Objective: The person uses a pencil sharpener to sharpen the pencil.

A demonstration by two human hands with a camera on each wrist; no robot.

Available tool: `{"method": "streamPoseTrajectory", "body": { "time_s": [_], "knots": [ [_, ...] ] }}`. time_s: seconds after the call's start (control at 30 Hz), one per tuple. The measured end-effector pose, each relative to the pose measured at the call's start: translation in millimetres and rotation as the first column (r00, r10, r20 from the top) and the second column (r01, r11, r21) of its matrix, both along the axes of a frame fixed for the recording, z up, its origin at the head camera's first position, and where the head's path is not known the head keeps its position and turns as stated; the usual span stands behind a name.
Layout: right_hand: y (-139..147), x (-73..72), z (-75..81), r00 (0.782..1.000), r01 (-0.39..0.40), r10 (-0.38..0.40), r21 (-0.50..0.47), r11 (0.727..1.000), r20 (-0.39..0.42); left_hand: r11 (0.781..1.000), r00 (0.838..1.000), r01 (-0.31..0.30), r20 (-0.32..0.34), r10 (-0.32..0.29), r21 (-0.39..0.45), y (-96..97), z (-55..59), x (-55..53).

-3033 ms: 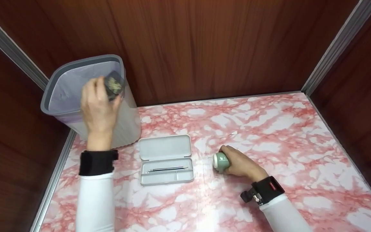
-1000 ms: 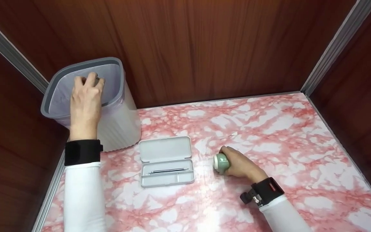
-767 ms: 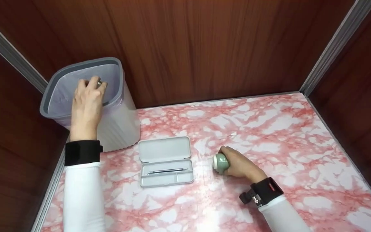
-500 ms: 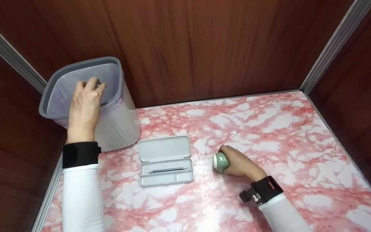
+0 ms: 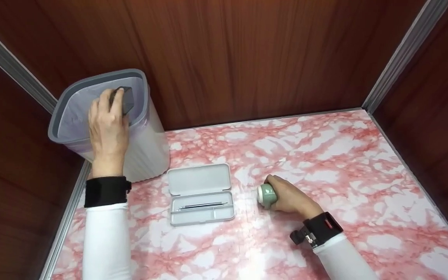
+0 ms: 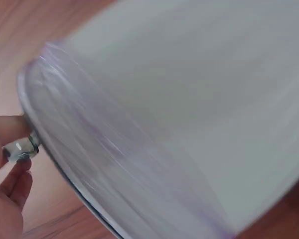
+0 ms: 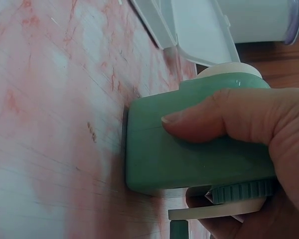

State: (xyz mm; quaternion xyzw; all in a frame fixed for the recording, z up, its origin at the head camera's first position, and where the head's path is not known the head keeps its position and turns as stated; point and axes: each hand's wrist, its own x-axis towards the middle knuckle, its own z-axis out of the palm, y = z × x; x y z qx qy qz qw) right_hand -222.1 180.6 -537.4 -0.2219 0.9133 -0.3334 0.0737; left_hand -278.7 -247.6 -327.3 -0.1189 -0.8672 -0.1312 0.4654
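Note:
Over the mouth of the trash bin [image 5: 55, 128], my left hand [image 5: 109, 132] grips a small dark see-through shavings drawer [image 5: 128, 100]. In the left wrist view, part of this drawer [image 6: 21, 149] shows between thumb and fingers beside the bin's lined rim. My right hand [image 5: 291, 196] holds a green crank pencil sharpener [image 5: 268, 196] down on the table. The right wrist view shows the thumb across the sharpener's body [image 7: 189, 164], with its crank [image 7: 214, 213] near the curled fingers. An opened grey pencil case [image 5: 200, 179] lies between the hands, with thin pencils [image 5: 203, 205] in it.
A lilac bag lines the bin, which stands in the back left corner. Brown wood-grain panels [image 5: 247, 58] close off the back and both sides. A few small crumbs [image 7: 91, 132] lie on the red-and-white marbled table [image 5: 317, 155] near the sharpener.
Three seconds ago yellowish shavings showed in the drawer; none show now. My left hand dipped into the bin mouth, then shifted slightly right, bringing the drawer into view. The right hand stayed put.

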Motion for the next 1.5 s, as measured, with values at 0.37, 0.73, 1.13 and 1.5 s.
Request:
{"method": "streamPoseTrajectory", "body": {
  "time_s": [0.37,0.73,1.13,1.5],
  "knots": [
    [1,-0.2,0.3,1.0,0.001,-0.001,-0.002,1.0,-0.005,0.932,0.957,0.248,0.08,-0.278,0.266,62.3,-15.6,26.8],
    [0,-0.4,-0.9,1.0,0.0,0.0,-0.01,1.0,0.019,0.878,0.813,0.395,0.341,-0.471,0.271,115.2,-92.0,46.8],
    [1,-0.6,-2.6,1.0,-0.017,0.017,-0.026,1.0,-0.018,0.885,0.598,0.38,0.659,-0.457,0.269,158.8,-169.6,70.3],
    [0,-1.1,-2.1,1.0,-0.004,0.004,-0.02,1.0,-0.002,0.915,0.534,0.318,0.75,-0.39,0.25,186.0,-200.8,79.4]
  ]
}}
